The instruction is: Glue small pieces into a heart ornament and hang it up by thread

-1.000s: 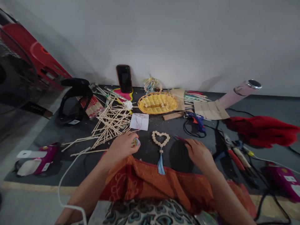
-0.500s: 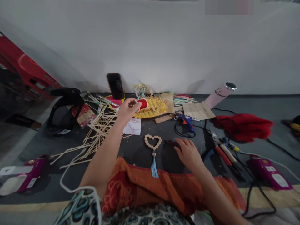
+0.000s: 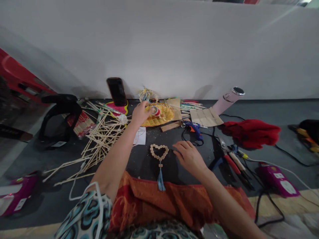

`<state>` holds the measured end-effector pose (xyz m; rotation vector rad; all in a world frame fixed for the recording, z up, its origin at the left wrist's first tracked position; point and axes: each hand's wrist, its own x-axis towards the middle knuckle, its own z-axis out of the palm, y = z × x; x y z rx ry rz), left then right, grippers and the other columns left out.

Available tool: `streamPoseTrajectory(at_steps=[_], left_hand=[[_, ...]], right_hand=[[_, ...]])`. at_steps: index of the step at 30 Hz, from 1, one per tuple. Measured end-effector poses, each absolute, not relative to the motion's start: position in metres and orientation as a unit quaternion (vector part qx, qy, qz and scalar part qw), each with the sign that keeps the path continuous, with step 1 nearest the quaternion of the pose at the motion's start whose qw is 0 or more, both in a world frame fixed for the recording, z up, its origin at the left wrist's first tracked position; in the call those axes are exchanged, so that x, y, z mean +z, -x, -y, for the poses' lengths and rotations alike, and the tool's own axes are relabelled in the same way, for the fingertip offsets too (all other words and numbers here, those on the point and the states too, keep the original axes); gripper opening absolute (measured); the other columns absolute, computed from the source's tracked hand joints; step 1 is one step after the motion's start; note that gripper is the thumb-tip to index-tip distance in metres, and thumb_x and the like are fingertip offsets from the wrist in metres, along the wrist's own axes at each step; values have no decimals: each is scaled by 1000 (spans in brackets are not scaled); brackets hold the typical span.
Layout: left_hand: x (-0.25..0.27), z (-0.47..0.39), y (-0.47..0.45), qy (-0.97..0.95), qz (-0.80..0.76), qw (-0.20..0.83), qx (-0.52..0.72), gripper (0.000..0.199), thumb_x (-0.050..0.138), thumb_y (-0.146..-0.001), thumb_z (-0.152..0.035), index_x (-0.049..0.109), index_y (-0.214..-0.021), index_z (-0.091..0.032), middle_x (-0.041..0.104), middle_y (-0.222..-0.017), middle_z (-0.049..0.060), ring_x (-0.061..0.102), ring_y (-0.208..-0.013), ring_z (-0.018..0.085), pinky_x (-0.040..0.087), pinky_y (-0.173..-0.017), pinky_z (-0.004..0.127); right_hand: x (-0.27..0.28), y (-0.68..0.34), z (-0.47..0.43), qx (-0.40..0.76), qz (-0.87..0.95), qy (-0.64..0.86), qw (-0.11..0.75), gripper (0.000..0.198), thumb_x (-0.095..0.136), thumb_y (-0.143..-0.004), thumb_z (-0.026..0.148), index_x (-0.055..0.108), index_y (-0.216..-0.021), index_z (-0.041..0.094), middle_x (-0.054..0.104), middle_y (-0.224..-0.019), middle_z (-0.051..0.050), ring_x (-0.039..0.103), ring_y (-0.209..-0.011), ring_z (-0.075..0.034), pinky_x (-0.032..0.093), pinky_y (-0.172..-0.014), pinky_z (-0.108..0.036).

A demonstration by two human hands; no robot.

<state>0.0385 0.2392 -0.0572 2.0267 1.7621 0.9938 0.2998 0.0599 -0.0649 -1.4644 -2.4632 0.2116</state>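
My left hand reaches over the yellow woven basket at the back of the table. Its thumb and fingertips are at a spool of red thread, which sits low in the basket with its pale end toward me. Near the middle lies a heart-shaped beaded ornament with a light blue tassel toward me. Just right of the heart hovers my right hand, fingers loosely bent and thumb apart, with nothing visible in it. The underside of its fingers is partly hidden.
Many thin wooden sticks lie at left, near a leaning phone. A blue glue gun, pliers, a red cloth and a pink flask are at right. An orange cloth covers the front edge.
My left hand has lowered the spool into the basket. The right hand has shifted slightly left, closer to the heart, and the dark object by its fingers no longer shows. The view has tilted slightly.
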Motion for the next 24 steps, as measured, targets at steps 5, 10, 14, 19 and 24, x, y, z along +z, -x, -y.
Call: streamPoseTrajectory(at_steps=[5,10,14,19,24], left_hand=[[-38,-201,9,-695,-623,107,343,28,56,-86,-29,63,-111,-18,69,-104,9,65,-87,20,49,-82,32],[-41,-135,37,-706,-666,122,209,23,55,-84,-27,65,-103,-19,70,-96,7,64,-87,22,48,-80,32],[-55,-104,27,-723,-665,156,105,24,62,-82,-38,68,-96,-19,70,-97,9,65,-92,25,47,-80,32],[-69,-106,11,-711,-684,138,89,39,60,-84,-49,67,-101,-14,68,-101,15,65,-96,30,47,-82,36],[-77,-119,2,-700,-696,133,86,29,59,-85,-42,67,-94,-15,68,-99,15,66,-92,27,47,-81,35]], right_hand=[[-45,-260,-99,45,897,414,145,28,44,-97,21,62,-118,16,64,-113,-10,55,-102,-23,44,-95,-38],[-44,-202,-136,-8,938,321,128,30,46,-96,19,61,-121,21,60,-120,-11,50,-108,-25,42,-89,-38],[-55,-168,-152,-50,942,309,123,24,46,-96,20,67,-108,21,59,-121,-12,46,-110,-28,38,-88,-43],[-55,-169,-193,132,887,366,249,15,57,-90,25,70,-88,18,67,-99,-9,52,-102,-24,39,-88,-37],[-36,-209,-275,232,739,482,410,29,45,-90,29,63,-103,10,63,-90,-8,57,-78,-17,46,-77,-34]])
